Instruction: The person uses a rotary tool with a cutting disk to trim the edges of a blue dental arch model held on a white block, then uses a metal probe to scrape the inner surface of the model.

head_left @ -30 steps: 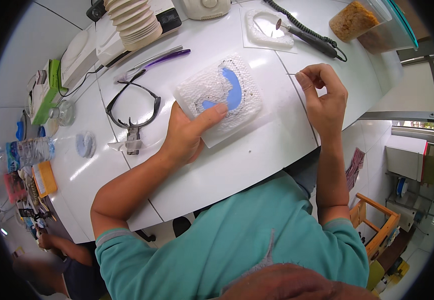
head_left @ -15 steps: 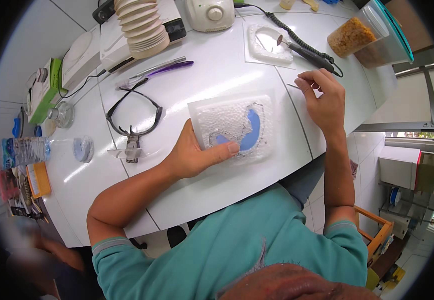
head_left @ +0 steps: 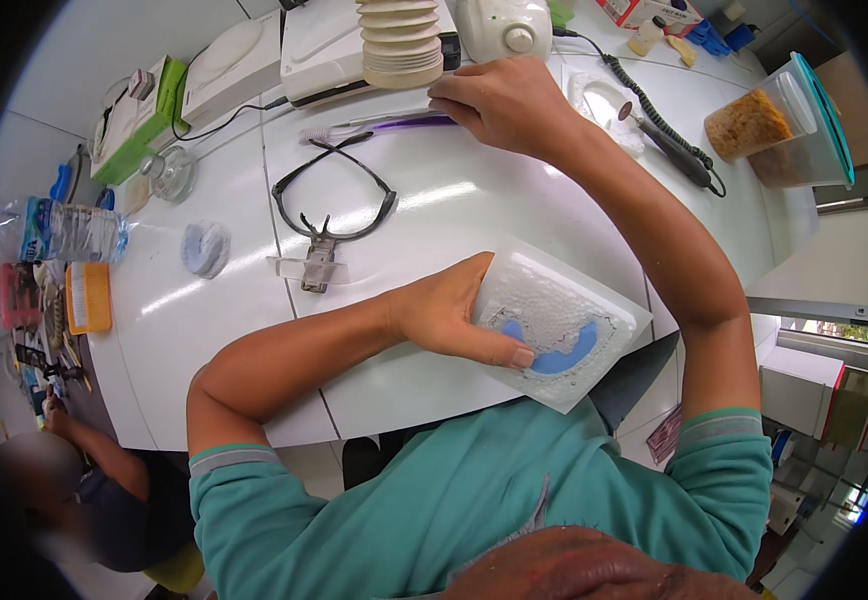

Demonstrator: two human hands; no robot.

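While the left hand point(head_left: 454, 315) lies flat on a clear plastic tray point(head_left: 562, 327) at the near edge of the white table point(head_left: 474, 215), thumb pressed on its top beside a blue curved piece point(head_left: 562, 352) seen through the bubbled plastic, the right hand point(head_left: 504, 100) is stretched across to the far side of the table. Its fingers are curled down onto a purple-handled tool point(head_left: 409, 123) that lies next to a grey toothbrush point(head_left: 359, 122); whether they have closed around the handle cannot be told. The two hands are well apart, the right forearm crossing above the tray. Between them, toward the table's middle, lie black-framed safety glasses point(head_left: 334, 195) with a small clear clip-on piece point(head_left: 312, 268) touching the frame's near side. Left of the glasses rests a pale blue lump point(head_left: 204, 248). Along the far edge stand a ribbed beige hose point(head_left: 399, 40), a white box-shaped machine point(head_left: 329, 50) and a white rounded device point(head_left: 504, 25) with a dial. A dark rotary handpiece point(head_left: 669, 150) on a coiled cable lies near the right corner, just beside a clear container of orange-brown grains point(head_left: 754, 125). At the left edge are a water bottle point(head_left: 64, 232) and an orange brush point(head_left: 89, 297). Another person point(head_left: 84, 490) sits at the lower left.
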